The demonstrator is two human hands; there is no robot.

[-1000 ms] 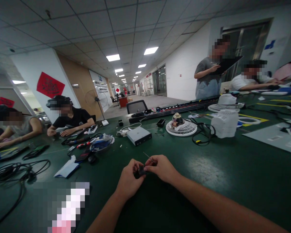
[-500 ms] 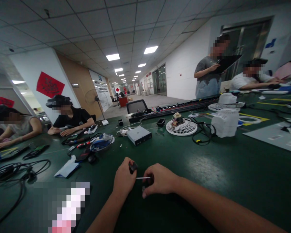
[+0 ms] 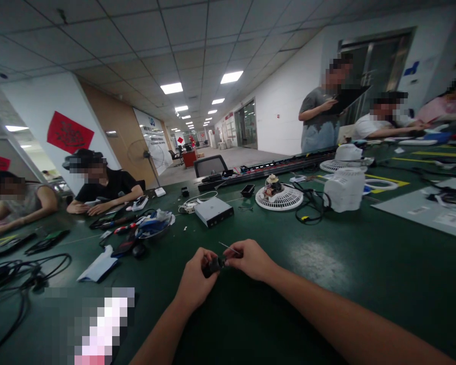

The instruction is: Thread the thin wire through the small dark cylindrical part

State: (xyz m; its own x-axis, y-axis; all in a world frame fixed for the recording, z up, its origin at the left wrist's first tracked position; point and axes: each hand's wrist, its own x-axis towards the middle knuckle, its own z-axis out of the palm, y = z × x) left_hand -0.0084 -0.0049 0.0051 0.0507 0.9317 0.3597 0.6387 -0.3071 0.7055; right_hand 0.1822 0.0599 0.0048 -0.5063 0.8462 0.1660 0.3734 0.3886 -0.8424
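My left hand is closed around a small black cylindrical part, whose exact kind I cannot make out. Close beside it, my right hand pinches a thin metal rod that sticks out up and to the left past the fingers. The right fingertips meet the near end of the black part, and something small and dark shows between them. Both hands hover over the dark green table. Beyond them lies a silver and black disc drive.
A white fan grille with an exposed motor, a white housing and black cables lie at the right. Leftward are a pale blue packet, tools and coiled cable. Other people sit and stand around the table.
My right hand has risen, and the rod now points up-left instead of level toward my left hand. The black part has turned toward my right fingertips. The view has shifted slightly.
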